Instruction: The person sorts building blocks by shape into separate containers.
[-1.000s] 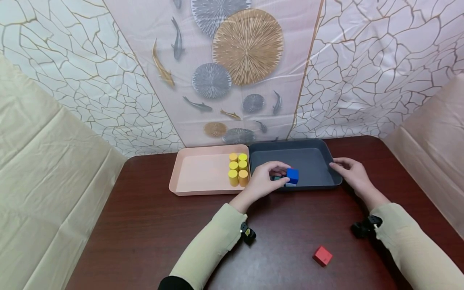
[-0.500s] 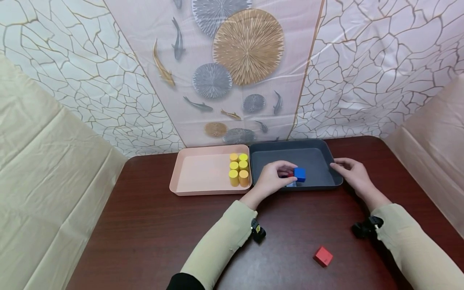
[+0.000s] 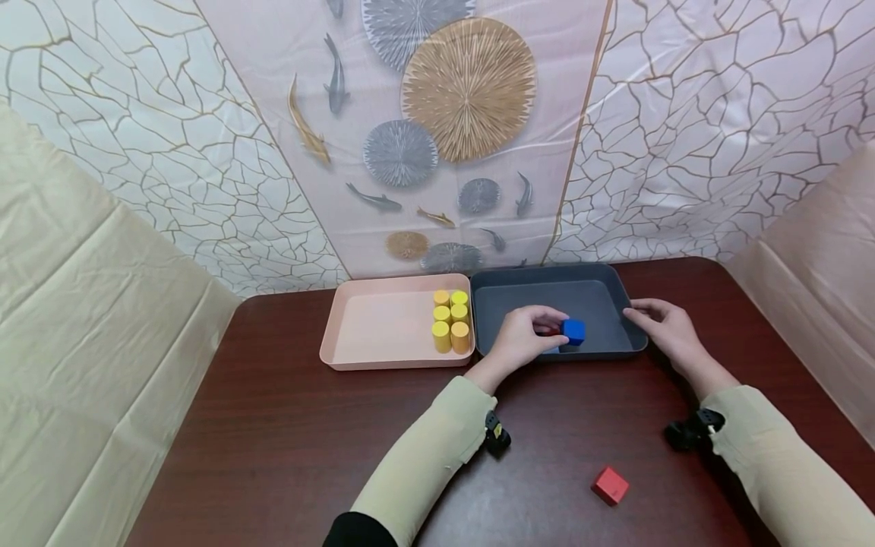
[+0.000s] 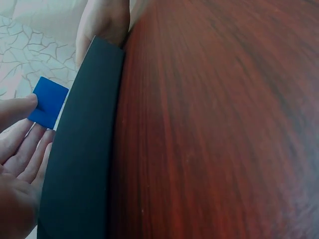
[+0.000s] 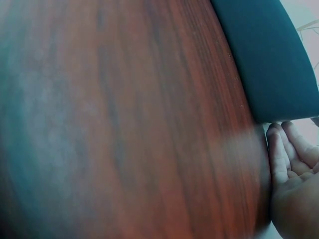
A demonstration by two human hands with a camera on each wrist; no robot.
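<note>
My left hand (image 3: 519,338) is over the dark grey tray (image 3: 540,287), pinching a blue cube (image 3: 573,331) between thumb and fingers. In the left wrist view the thumb lies on one face of the blue cube (image 4: 48,102), above the tray's wall (image 4: 82,144). Something red (image 3: 551,331) shows behind the fingers, and a light blue patch (image 3: 551,350) under the thumb; the hand mostly hides both. At the tray's right end, my right hand (image 3: 666,334) holds the rim. Its fingers meet the tray's outer wall in the right wrist view.
Left of the dark tray stands a pink tray (image 3: 376,319), with several yellow and orange cylinders (image 3: 441,336) in two rows along its right side. A red cube (image 3: 611,485) lies on the brown table (image 3: 273,448) near the front. A patterned cloth (image 3: 383,251) hangs behind.
My left hand has moved to the right inside the dark tray, carrying the blue cube. The right hand has stayed at the rim.
</note>
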